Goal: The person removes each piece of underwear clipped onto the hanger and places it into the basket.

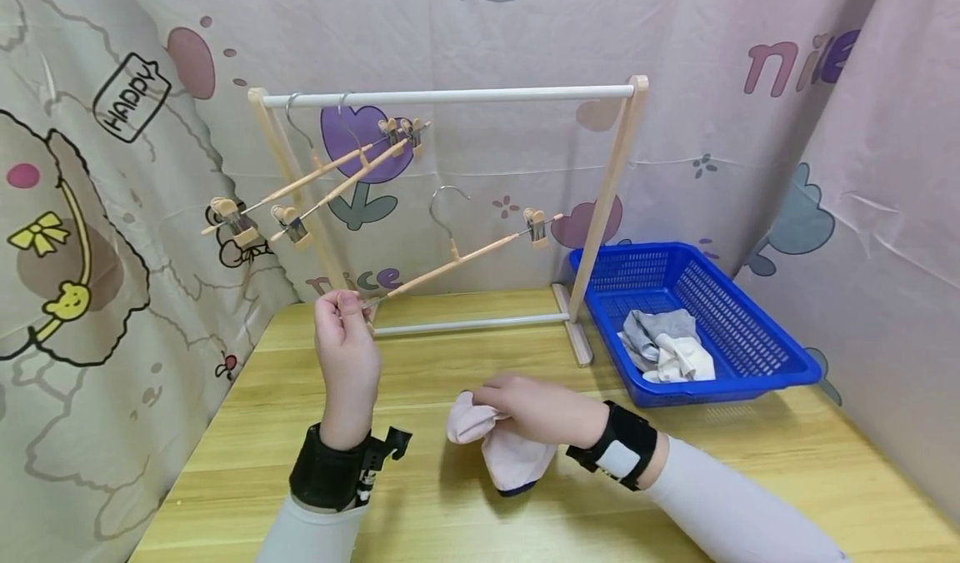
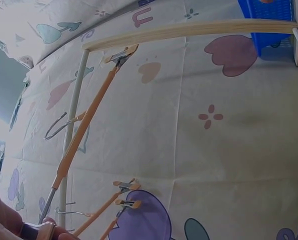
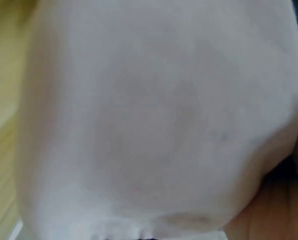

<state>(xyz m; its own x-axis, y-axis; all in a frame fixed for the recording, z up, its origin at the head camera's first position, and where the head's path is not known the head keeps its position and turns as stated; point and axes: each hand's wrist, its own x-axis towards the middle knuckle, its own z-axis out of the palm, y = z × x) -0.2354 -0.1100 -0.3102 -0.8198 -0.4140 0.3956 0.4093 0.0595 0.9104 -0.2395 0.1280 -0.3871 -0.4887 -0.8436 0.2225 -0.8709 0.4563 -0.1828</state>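
A pale pink sock (image 3: 154, 120) fills nearly the whole right wrist view, so close to the lens that its weave is blurred and only a smooth, softly shaded surface shows. Its lower edge curves round at the bottom, with a thin lighter rim along it. At the left edge a strip of yellow wooden table (image 3: 1, 140) shows, its grain running in faint lines. In the lower right corner a bit of the right hand (image 3: 274, 210) appears beneath the cloth, touching it; how its fingers lie cannot be told. A dark sliver sits at the top right corner, too blurred to name.
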